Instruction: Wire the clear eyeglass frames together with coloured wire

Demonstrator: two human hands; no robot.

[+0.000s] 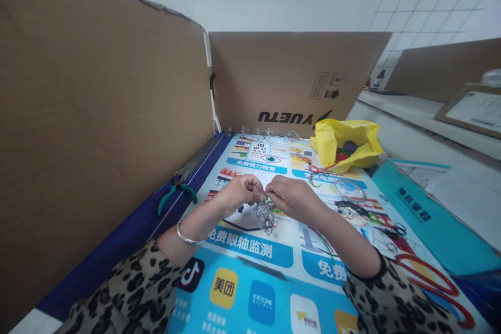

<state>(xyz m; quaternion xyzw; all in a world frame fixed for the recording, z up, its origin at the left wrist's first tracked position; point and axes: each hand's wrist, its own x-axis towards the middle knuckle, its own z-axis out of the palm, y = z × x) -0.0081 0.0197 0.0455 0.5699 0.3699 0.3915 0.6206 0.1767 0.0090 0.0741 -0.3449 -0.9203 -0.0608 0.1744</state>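
Observation:
A tangled silver wire piece (266, 216) hangs just below my two hands, over the middle of the printed poster sheet (297, 250). My left hand (246, 191) pinches at its top, thumb and fingertips together. Close beside it, my right hand (291, 195) also pinches the upper end, its fingertips almost touching the left ones. The exact bit between the fingertips is too small to make out. A red and green cord (324, 242) shows partly behind my right forearm.
Teal-handled pliers (176, 194) lie left beside straight wires (199, 159). A yellow bag (346, 138) holds coloured balls. On the right are scissors (391, 230), red cord loops (428, 271) and a teal bag (430, 214). Cardboard walls (250, 78) stand left and behind.

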